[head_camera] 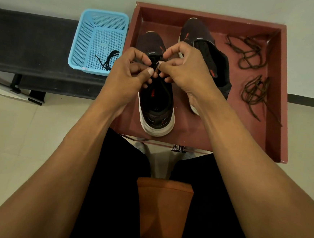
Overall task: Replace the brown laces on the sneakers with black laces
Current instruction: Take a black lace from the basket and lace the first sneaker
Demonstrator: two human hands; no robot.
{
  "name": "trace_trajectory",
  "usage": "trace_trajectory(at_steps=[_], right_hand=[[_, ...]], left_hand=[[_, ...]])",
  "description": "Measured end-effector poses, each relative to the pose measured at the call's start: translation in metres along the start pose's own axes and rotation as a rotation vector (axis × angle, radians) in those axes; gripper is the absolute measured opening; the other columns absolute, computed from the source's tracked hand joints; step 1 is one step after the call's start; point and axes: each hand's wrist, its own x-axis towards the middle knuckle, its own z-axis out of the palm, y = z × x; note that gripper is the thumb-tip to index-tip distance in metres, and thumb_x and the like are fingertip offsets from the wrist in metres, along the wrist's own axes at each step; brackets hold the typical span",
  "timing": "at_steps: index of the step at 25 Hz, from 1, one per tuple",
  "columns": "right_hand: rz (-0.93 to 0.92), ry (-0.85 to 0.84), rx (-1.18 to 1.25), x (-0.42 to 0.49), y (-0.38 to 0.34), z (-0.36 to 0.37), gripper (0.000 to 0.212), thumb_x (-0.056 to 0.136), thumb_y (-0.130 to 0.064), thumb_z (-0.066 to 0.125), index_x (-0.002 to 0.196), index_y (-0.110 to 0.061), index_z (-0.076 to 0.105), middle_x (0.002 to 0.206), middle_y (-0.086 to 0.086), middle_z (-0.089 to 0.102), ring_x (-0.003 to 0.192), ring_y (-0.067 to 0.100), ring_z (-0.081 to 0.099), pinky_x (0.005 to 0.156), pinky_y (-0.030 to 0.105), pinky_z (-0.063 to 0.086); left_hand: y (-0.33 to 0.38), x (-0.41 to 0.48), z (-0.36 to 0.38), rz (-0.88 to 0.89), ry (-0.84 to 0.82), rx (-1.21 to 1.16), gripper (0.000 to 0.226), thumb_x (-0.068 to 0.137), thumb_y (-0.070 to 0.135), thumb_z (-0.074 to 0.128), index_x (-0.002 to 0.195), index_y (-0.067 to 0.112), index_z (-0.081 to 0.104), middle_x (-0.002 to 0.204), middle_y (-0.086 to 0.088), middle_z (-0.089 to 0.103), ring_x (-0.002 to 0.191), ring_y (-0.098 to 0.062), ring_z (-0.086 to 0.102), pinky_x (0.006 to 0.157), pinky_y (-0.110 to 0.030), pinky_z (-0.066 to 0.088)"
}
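Black lace point(154, 62) is pinched by the left hand point(132, 70) and right hand point(183, 64) over the centre-frame sneaker point(157, 107).

sneaker point(156, 107) under fingers point(173, 49): black, white sole, red logo | lace point(155, 62) in fingers: black | basket point(81, 37) left of fingers: light blue, mesh | laces point(253, 89) right of fingers: brown

Sneakers point(158, 119) point(197, 31) x2, brn laces point(249, 53) point(256, 91) x2, basket point(104, 13) x1 (blk lace point(108, 60) inside), tray point(208, 123) x1.
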Motion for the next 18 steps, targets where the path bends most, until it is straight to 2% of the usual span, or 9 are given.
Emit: trace_trajectory(at_steps=[3,5,8,11,14,18], right_hand=[[-0.037,-0.013,-0.038,0.000,-0.001,-0.003,0.005,0.091,-0.009,0.079,0.096,-0.011,0.078,0.078,0.008,0.079,0.069,0.010,0.071,0.064,0.019,0.054],[-0.063,-0.050,-0.058,0.000,-0.002,-0.007,0.009,0.091,-0.008,0.078,0.097,-0.013,0.082,0.083,0.010,0.080,0.071,0.008,0.071,0.068,0.017,0.054],[-0.070,-0.171,-0.048,-0.002,-0.003,-0.014,0.020,0.088,-0.005,0.080,0.105,-0.015,0.083,0.093,0.008,0.081,0.088,0.010,0.077,0.087,0.021,0.059],[-0.093,-0.213,-0.066,-0.003,-0.003,-0.016,0.025,0.084,-0.016,0.088,0.108,-0.020,0.084,0.098,-0.003,0.082,0.101,0.007,0.076,0.100,0.029,0.058],[-0.121,-0.140,-0.103,-0.002,-0.001,-0.014,0.018,0.087,-0.018,0.086,0.104,-0.023,0.085,0.093,-0.008,0.082,0.096,0.003,0.076,0.098,0.030,0.060],[-0.120,-0.130,-0.008,-0.005,-0.004,-0.013,0.020,0.088,-0.005,0.083,0.108,-0.008,0.079,0.087,0.002,0.082,0.088,0.018,0.079,0.080,0.027,0.063]], left_hand=[[0.001,0.001,0.000,-0.002,0.014,0.028,0.010,0.097,0.001,0.068,0.102,0.010,0.068,0.084,-0.004,0.075,0.074,-0.011,0.066,0.069,-0.023,0.053],[0.001,0.001,-0.001,-0.007,0.035,0.035,0.008,0.096,0.003,0.071,0.100,0.010,0.072,0.083,-0.003,0.076,0.074,-0.011,0.068,0.070,-0.023,0.055],[0.000,0.001,-0.002,-0.039,0.074,0.019,0.007,0.093,0.005,0.075,0.096,0.011,0.073,0.077,-0.001,0.076,0.072,-0.011,0.070,0.069,-0.024,0.055],[0.000,0.002,-0.002,-0.069,0.090,0.007,0.007,0.091,0.007,0.077,0.097,0.006,0.073,0.078,-0.008,0.075,0.073,-0.013,0.071,0.069,-0.025,0.056],[0.000,0.002,-0.002,-0.095,0.100,-0.021,0.016,0.091,0.007,0.077,0.101,0.002,0.066,0.076,-0.005,0.074,0.073,-0.013,0.071,0.068,-0.025,0.055],[0.003,0.003,-0.001,-0.166,0.029,-0.088,0.013,0.100,0.005,0.065,0.101,0.013,0.055,0.079,0.001,0.070,0.068,-0.008,0.059,0.065,-0.022,0.047]])
